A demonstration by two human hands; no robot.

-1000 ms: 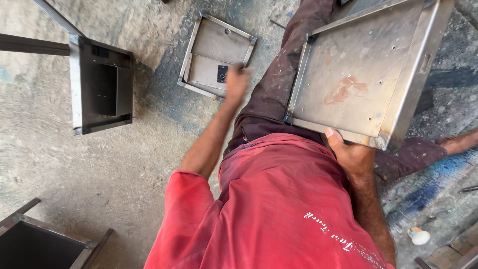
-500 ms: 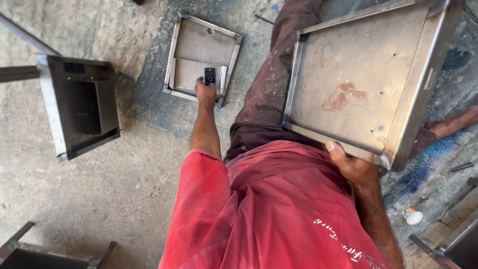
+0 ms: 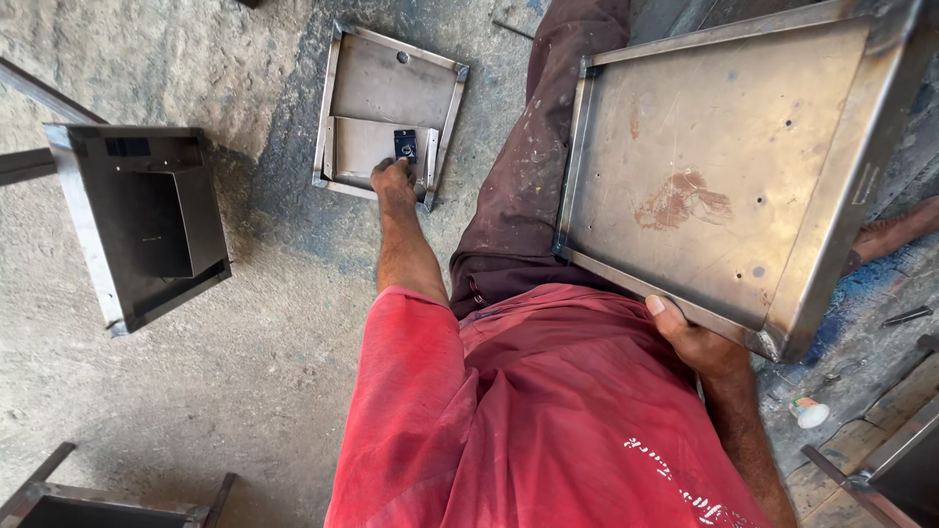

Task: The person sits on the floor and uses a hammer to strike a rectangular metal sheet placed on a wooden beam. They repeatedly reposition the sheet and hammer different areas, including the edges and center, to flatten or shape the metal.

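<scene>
1. Small metal tray [image 3: 391, 112] lies flat on floor [image 3: 245, 372], ahead of person, w/ small block [image 3: 405, 146] in it.
2. Left hand [image 3: 393, 179] rests on tray's near edge, just beside block.
3. Large metal panel [image 3: 724, 166] sits over lap, right of tray; right hand [image 3: 696, 337] at its near edge.
4. Open metal box [image 3: 142, 220] on floor, left of tray, well apart.

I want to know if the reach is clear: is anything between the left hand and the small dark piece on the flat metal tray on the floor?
Nothing visible does. The left hand rests on the small metal tray, just below the small dark piece, with only bare tray surface between them. The right hand grips the large metal panel, apart from this.
</scene>
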